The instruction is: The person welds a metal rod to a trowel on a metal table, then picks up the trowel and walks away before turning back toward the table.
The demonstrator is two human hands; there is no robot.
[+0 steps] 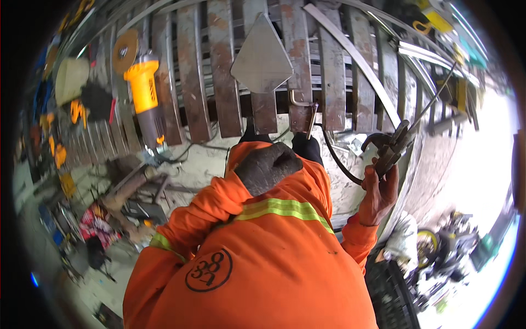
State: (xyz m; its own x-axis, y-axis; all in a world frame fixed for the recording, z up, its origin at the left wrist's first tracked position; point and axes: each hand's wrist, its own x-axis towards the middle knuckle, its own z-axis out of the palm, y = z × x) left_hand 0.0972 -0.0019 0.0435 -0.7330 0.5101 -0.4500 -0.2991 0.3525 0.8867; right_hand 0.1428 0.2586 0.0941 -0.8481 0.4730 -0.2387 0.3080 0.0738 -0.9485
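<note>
Rusty slatted steel bench point(227, 66); right hand point(382, 190) pinches black rod clamp point(389, 157); gloved left hand point(267, 168), grip unclear; steady thin grey rod point(435, 94).

2 markings stand out. The first is a black stamp point(209, 270) on the orange work top point(285, 263), on the wearer's left side, below the yellow-green reflective band point(282, 208). It is a thin ring, roughly round, with bold black characters inside that appear to stand in 2 rows, the upper one larger; the whole mark sits tilted in this view. The second is dark lettering on the yellow body of the angle grinder point(144, 90), 1 short word in capitals running lengthwise along the housing. Any print on the things toward the rim is too small or blurred to read.
</note>
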